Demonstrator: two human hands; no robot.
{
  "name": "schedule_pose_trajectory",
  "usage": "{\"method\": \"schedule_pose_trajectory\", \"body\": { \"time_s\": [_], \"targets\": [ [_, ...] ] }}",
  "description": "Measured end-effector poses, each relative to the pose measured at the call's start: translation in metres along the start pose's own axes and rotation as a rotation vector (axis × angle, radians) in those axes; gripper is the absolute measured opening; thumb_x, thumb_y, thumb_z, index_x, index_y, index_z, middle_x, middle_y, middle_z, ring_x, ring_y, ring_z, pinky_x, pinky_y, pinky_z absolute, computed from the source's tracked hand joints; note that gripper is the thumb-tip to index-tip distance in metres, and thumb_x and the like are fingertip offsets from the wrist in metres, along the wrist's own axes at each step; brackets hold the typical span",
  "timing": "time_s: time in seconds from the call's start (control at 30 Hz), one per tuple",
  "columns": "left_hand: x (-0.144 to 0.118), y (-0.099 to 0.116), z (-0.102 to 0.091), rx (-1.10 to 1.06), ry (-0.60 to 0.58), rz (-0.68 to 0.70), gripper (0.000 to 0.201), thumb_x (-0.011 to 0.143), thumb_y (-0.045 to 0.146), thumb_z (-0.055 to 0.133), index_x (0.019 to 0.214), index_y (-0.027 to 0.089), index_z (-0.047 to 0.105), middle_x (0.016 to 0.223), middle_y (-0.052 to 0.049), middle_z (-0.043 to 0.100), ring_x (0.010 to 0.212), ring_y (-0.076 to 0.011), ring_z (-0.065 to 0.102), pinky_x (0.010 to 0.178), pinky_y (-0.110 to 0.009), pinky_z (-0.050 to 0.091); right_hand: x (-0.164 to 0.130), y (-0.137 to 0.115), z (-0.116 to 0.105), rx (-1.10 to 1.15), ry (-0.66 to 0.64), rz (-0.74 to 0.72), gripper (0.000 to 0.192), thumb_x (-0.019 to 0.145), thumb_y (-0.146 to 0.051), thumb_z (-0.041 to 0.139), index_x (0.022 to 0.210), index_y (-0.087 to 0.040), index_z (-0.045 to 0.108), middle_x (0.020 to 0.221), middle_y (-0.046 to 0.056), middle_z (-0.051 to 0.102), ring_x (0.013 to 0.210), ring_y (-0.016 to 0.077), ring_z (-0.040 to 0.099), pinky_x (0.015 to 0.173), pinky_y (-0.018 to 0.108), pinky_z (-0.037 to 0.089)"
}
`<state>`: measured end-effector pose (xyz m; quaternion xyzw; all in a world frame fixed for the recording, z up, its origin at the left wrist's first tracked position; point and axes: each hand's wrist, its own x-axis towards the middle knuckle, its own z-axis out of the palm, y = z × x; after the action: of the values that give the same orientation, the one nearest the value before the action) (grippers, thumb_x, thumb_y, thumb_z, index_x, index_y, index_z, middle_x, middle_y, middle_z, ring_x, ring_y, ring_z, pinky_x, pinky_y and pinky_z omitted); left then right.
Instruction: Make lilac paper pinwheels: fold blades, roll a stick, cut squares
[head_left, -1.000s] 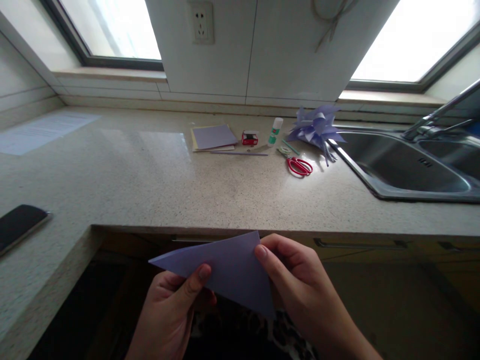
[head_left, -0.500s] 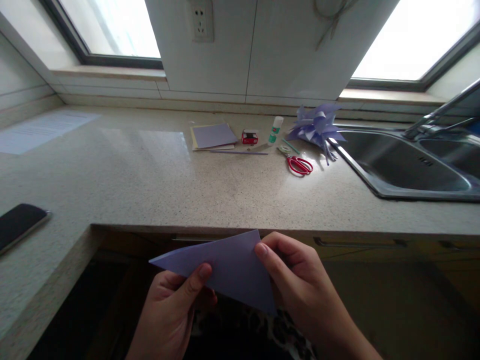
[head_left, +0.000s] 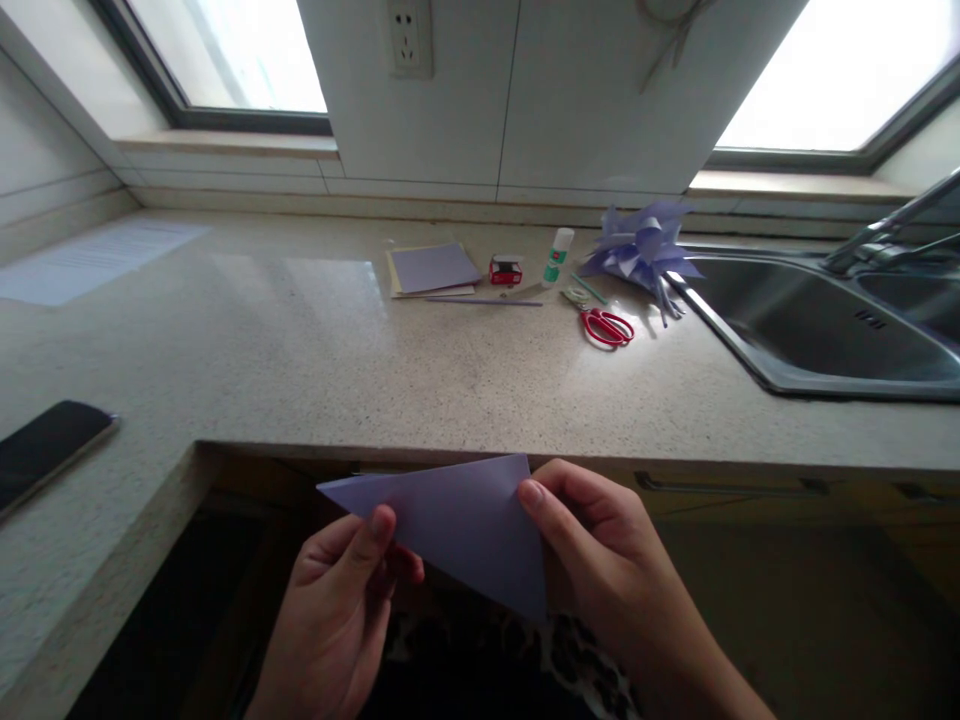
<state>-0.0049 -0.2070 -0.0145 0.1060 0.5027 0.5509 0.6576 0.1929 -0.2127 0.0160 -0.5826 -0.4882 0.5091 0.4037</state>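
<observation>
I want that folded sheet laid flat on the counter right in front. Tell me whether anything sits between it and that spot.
Nothing visible does. Both the left hand and right hand grip the purple paper triangle below the counter edge, and the near stretch is bare. The red scissors lie farther back; the phone sits far left.
</observation>
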Motion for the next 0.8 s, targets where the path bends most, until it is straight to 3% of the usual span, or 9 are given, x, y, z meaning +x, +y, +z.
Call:
{"method": "schedule_pose_trajectory", "body": {
  "time_s": [0.27,0.47,0.8],
  "targets": [
    [0.004,-0.001,0.002,-0.082,0.052,0.116,0.029,0.053,0.029,0.097,0.071,0.019,0.077,0.069,0.002,0.071,0.056,-0.0083,0.062,0.053,-0.016,0.054,0.001,-0.001,-0.001,0.001,-0.017,0.028,0.04,0.095,-0.052,0.055,0.071,-0.02,0.056,0.065,-0.003,0.044,0.06,0.0127,0.038,0.052,0.026,0.031],
    [0.01,0.003,0.003,-0.105,0.037,0.123,0.035,0.061,0.027,0.094,0.091,0.02,0.079,0.085,-0.001,0.075,0.069,-0.0102,0.065,0.058,-0.017,0.054,0.002,0.004,-0.004,0.041,-0.019,0.085,0.041,0.094,-0.055,0.056,0.072,-0.02,0.054,0.064,-0.004,0.04,0.058,0.0117,0.036,0.05,0.025,0.028],
    [0.009,0.004,0.002,-0.164,0.022,0.068,0.029,0.059,0.024,0.095,0.078,0.02,0.075,0.079,0.002,0.073,0.067,-0.0109,0.067,0.058,-0.019,0.055,0.005,0.01,-0.008,0.06,-0.024,0.105,0.04,0.093,-0.054,0.057,0.072,-0.02,0.053,0.065,-0.004,0.039,0.057,0.0116,0.034,0.051,0.025,0.026]
  ]
}}
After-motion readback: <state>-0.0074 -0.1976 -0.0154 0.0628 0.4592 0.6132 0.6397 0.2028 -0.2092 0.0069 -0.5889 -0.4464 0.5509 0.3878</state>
